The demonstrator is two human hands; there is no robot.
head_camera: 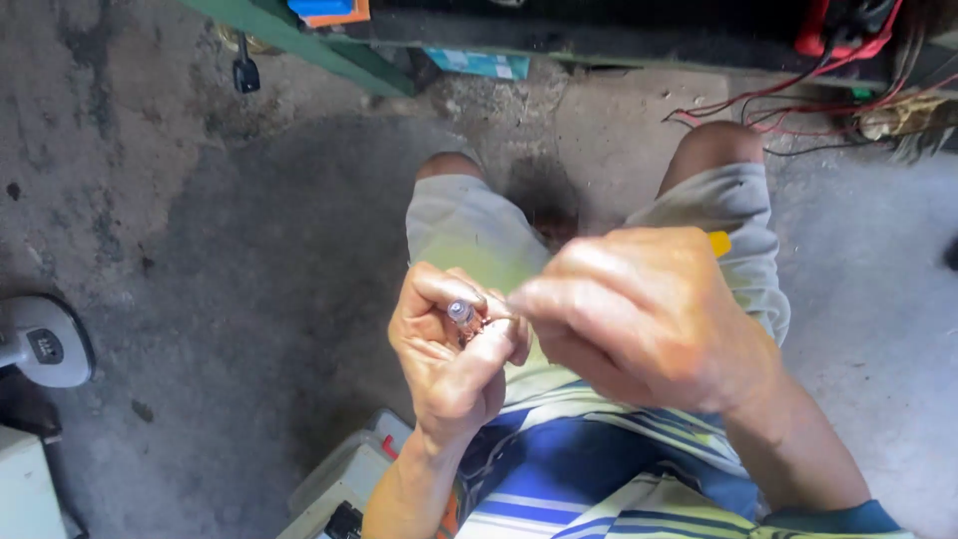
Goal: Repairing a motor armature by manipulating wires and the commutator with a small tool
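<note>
My left hand (451,349) is closed around a small clear bulb-like part (460,312) with a metal base, held above my lap. My right hand (639,311) is closed around a tool with a yellow handle end (719,243); its tip meets the small part at my left fingertips. The tool's shaft is hidden by my fingers. I am seated, in pale shorts (469,225) and a striped blue and white shirt (589,479), knees apart over a concrete floor.
A green bench frame (299,40) runs along the top. Red and black wires (798,95) lie tangled at the upper right. A grey round device (45,344) sits at the left edge. A pale box (344,484) stands beside my left leg.
</note>
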